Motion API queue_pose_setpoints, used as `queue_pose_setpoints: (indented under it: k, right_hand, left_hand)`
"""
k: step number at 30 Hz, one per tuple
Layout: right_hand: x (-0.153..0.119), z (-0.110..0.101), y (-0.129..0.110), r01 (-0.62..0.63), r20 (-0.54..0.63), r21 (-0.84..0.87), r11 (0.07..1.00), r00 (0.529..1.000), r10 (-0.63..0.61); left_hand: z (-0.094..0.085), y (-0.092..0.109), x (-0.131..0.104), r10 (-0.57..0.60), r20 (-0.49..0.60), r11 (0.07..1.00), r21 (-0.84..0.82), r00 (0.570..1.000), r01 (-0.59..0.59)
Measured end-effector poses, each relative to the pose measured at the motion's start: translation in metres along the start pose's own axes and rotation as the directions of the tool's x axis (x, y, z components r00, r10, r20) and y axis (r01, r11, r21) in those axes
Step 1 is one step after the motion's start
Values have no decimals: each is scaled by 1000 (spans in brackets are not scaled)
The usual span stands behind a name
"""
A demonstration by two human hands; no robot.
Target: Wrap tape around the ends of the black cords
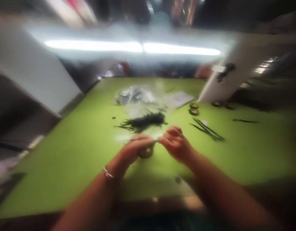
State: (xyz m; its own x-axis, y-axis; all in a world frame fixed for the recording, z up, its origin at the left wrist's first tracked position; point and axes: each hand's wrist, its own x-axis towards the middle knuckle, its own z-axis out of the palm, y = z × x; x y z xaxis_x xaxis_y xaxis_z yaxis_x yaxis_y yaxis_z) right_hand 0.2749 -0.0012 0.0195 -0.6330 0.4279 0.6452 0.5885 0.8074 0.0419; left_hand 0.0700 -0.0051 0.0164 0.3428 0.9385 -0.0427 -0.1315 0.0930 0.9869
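Your left hand (138, 145) is closed, its fingers pinching a thin dark strand (156, 141). Your right hand (175, 142) is curled shut, its fingertips on the same strand just beside the left fingertips. The strand lies between your two hands, its long axis running roughly left to right across you, nearly level. A thin dark length also shows over the back of your left hand, pointing out to its left; you cannot tell from the blur whether it is the same piece. A tape roll (146, 152) sits right under your left fingers, partly hidden by them.

Just beyond your left hand, a bundle of dark strands (148, 122) lies on the green counter (90, 166), its long axis also mostly left to right, with loose ends fanning left. Farther beyond are a clear plastic bag (132, 95) and, to its right, a white packet (180, 98); any print on it is too blurred to read. Beyond and right of your right hand are two tape rolls (193, 109), touching, and nearer, a pair of strands (207, 130) slanting toward you at their right end.
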Motion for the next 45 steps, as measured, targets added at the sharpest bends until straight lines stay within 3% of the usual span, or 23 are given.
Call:
queue_pose_setpoints:
  k: [3, 7, 9, 11, 14, 16, 19, 21, 25, 28, 30, 35, 39, 42, 45]
  right_hand:
    - [0, 3, -2, -15, -10, -19, 1000, 1000, 15]
    - [1, 6, -7, -110, 3, 36, 993, 994, 110]
    - [2, 7, -7, -191, 41, 162, 968, 981, 187]
    - [2, 8, -5, -264, 128, 282, 922, 963, 237]
    - [1, 6, 0, -358, 311, 368, 858, 917, 249]
    - [1, 5, 4, -425, 404, 446, 788, 881, 247]
    - [1, 2, 6, -455, 378, 527, 718, 882, 281]
    - [2, 0, 5, -368, 262, 491, 790, 927, 269]
    - [3, -3, 4, -145, 99, 236, 961, 987, 124]
    - [3, -4, 4, -75, -10, 7, 997, 997, 75]
    - [1, -3, 3, -50, -69, -85, 995, 997, 45]
    - [0, 3, -3, -84, -89, -76, 994, 993, 77]
    - [0, 5, -4, -207, -42, 167, 964, 975, 217]
    - [1, 4, -1, -347, 133, 348, 871, 938, 321]
    - [2, 2, 4, -418, 308, 377, 827, 898, 313]
  left_hand:
    - [2, -5, 1, -138, -24, 985, -108, 990, 135]
    - [4, -11, 1, -137, -91, 989, -64, 986, 132]
    - [5, -10, 0, -31, -112, 998, 58, 993, 38]
    - [6, -8, -1, 145, -90, 960, 256, 985, -118]
    - [8, -3, -2, 374, 20, 791, 515, 927, -330]
    - [9, -1, -2, 423, 57, 727, 574, 904, -376]
    - [9, -1, -2, 358, 53, 786, 522, 932, -332]
    - [7, -2, -2, 216, 43, 875, 435, 976, -212]
    - [3, -4, -2, 11, 53, 982, 187, 999, -21]
    - [1, -3, -1, -67, 74, 998, -11, 995, 68]
    - [1, -2, 0, -113, 51, 992, -54, 992, 116]
    - [5, -4, 1, -72, -113, 997, 4, 991, 73]
    - [7, -6, 1, -81, -140, 995, 39, 987, 87]
    - [9, -5, 2, 39, -152, 985, 174, 988, -12]
    - [11, -3, 2, 234, -103, 916, 356, 967, -184]
